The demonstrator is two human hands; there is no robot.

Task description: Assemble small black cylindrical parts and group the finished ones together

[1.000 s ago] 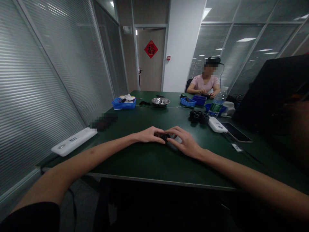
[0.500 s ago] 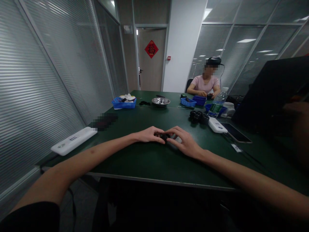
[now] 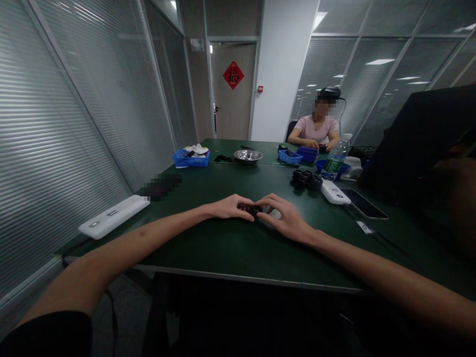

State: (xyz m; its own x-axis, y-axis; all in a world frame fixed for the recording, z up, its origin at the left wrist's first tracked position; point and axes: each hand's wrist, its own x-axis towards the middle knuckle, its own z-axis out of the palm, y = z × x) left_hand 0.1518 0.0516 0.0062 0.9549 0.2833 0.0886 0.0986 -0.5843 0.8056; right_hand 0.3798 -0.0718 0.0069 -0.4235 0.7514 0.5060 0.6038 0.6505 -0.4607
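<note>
A small dark, rounded part (image 3: 254, 210) sits between my two hands, low over the green table (image 3: 208, 248). My left hand (image 3: 231, 207) is closed round its left side, thumb in front and fingers behind. From the right, the thumb and fingertips of my right hand (image 3: 282, 216) are closed on the same part, curled with a gap under the palm. Its exact kind is too small and too covered to make out. A cluster of black round pieces (image 3: 305, 179) lies beyond my right hand.
Farther back stand a metal bowl (image 3: 248, 157), a blue basket (image 3: 191, 157) and a smaller blue tray (image 3: 290, 157). On the right are a water bottle (image 3: 335, 158), a white power bank (image 3: 335, 192) and a phone (image 3: 365, 204). A white device (image 3: 114, 216) lies left. A co-worker (image 3: 316, 130) sits opposite.
</note>
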